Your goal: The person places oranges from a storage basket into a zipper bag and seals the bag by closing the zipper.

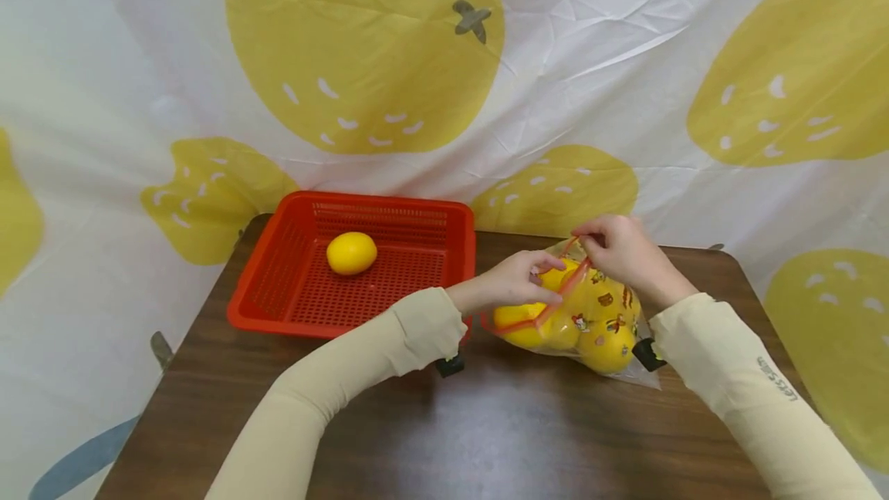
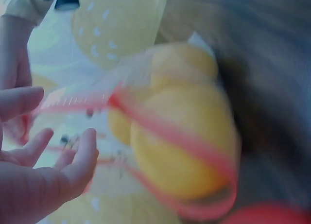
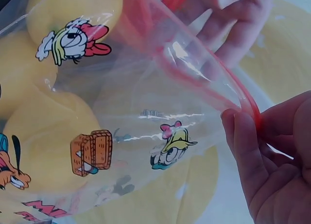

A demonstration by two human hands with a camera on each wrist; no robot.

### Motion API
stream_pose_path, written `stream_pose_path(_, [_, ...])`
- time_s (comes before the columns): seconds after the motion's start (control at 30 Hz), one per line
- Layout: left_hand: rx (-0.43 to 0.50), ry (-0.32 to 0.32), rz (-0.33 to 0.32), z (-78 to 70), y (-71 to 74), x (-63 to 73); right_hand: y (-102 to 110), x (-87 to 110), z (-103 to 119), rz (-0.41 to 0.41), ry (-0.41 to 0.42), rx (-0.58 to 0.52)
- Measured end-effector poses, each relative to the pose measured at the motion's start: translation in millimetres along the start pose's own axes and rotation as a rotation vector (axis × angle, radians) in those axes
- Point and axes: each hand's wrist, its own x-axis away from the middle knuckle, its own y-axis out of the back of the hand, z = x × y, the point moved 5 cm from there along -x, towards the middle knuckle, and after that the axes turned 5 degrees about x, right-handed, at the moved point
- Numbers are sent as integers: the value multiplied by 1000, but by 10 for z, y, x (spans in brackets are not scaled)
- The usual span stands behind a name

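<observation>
A clear zip bag [image 1: 590, 299] with a red-edged mouth and cartoon prints lies on the right of the table, holding several yellow lemons [image 1: 604, 347]. My right hand [image 1: 628, 253] pinches the far corner of the red edge between thumb and fingers, as the right wrist view shows at the bag [image 3: 146, 102]. My left hand [image 1: 515, 280] is at the mouth, its fingers [image 2: 85, 158] spread and apart with nothing held; whether they touch the film I cannot tell. A single lemon [image 1: 352, 254] sits in the red basket [image 1: 267, 272].
The basket stands left of the bag, near the table's back edge. Behind the brown wooden table [image 1: 500, 423] hangs a white cloth [image 1: 583, 45] with big yellow fruit prints. Small black devices [image 1: 450, 365] are on both wrists.
</observation>
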Motion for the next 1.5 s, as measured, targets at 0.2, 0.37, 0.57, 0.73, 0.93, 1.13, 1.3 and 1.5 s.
stream_pose_path(0.2, [-56,10,-48,10,388,65,43,14,0,1,1,2])
stream_pose_path(0.37, [-281,27,-116,197,807,155,39,27,-7,8,-1,-13])
stream_pose_path(0.57, [-339,148,-195,492,1274,329,36,46,-23,18,-10,-21])
stream_pose_path(0.73, [-330,250,-254,683,1599,445,33,49,-28,21,-16,-22])
stream_pose_path(0.93, [-284,408,-322,919,1886,593,36,50,-30,20,-18,-17])
stream_pose_path(1.13, [-276,523,-364,1114,2058,704,31,53,-25,21,-16,-10])
stream_pose_path(1.3, [-305,597,-386,1220,2151,764,36,56,-17,15,-7,3])
stream_pose_path(1.5, [-281,700,-362,1340,2196,826,40,58,-5,14,2,8])
